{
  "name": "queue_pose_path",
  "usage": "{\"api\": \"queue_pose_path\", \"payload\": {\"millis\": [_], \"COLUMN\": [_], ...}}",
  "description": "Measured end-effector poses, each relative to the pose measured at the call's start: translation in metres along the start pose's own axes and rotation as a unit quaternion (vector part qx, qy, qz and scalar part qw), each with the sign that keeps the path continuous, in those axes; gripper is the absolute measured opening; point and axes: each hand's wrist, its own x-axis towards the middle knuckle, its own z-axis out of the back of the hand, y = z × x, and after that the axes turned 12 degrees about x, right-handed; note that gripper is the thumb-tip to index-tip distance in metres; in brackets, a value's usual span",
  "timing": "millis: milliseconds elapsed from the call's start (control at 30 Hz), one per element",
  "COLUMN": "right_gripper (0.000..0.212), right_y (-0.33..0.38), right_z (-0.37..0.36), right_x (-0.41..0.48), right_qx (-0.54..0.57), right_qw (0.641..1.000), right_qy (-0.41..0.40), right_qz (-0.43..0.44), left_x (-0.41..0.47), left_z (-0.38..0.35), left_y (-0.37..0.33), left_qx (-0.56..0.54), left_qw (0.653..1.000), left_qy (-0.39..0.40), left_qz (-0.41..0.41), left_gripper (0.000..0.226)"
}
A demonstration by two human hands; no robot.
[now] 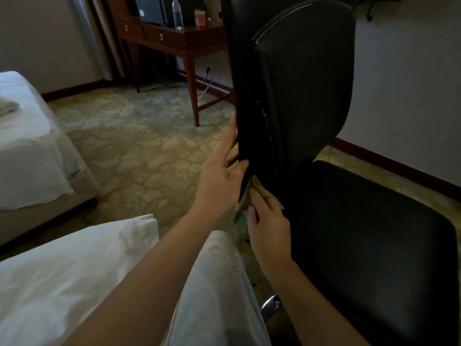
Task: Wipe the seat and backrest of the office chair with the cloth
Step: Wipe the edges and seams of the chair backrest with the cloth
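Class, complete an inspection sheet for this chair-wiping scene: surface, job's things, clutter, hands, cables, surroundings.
Surface: black seat, no marks discernible in dim light.
Job's things: cloth against the lower edge of the backrest.
Clutter: bottle and red box on the desk.
Hands: left hand rests on backrest edge; right hand presses cloth.
Cables: white cable under desk, by the wall socket.
Surroundings: bed, patterned carpet.
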Motion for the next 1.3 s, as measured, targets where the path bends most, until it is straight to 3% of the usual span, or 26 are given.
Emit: {"api": "queue_pose_path", "payload": {"millis": [133, 267, 367, 567, 833, 1067, 1300], "right_gripper": [0.045, 0.049, 0.05, 0.048, 0.042, 0.049, 0.054], "right_y": [-0.003, 0.01, 0.015, 0.015, -0.011, 0.0, 0.012], "right_z": [0.007, 0.018, 0.02, 0.007, -0.006, 0.002, -0.002], "right_x": [-0.013, -0.012, -0.001, 0.015, -0.022, -0.035, -0.004], "right_qx": [0.047, 0.105, 0.137, 0.1, 0.056, 0.16, 0.156], "right_qw": [0.998, 0.992, 0.989, 0.995, 0.992, 0.982, 0.985], "right_qy": [-0.014, -0.061, -0.053, -0.02, 0.037, -0.041, -0.041], "right_qz": [-0.034, -0.021, -0.011, -0.004, -0.104, -0.096, -0.063], "left_x": [-0.001, 0.001, 0.001, 0.0, 0.001, 0.002, 0.003], "left_z": [-0.001, -0.002, -0.003, -0.005, -0.006, -0.008, -0.007], "left_y": [-0.001, 0.004, 0.006, 0.01, 0.016, 0.019, 0.018], "left_qx": [0.019, 0.039, 0.039, 0.044, 0.05, 0.049, 0.05], "left_qw": [1.0, 0.998, 0.998, 0.998, 0.998, 0.998, 0.997], "left_qy": [-0.001, -0.014, -0.007, -0.008, -0.001, -0.005, -0.014], "left_qz": [-0.018, -0.037, -0.041, -0.038, -0.046, -0.046, -0.056], "left_gripper": [0.084, 0.084, 0.089, 0.097, 0.101, 0.1, 0.086]}}
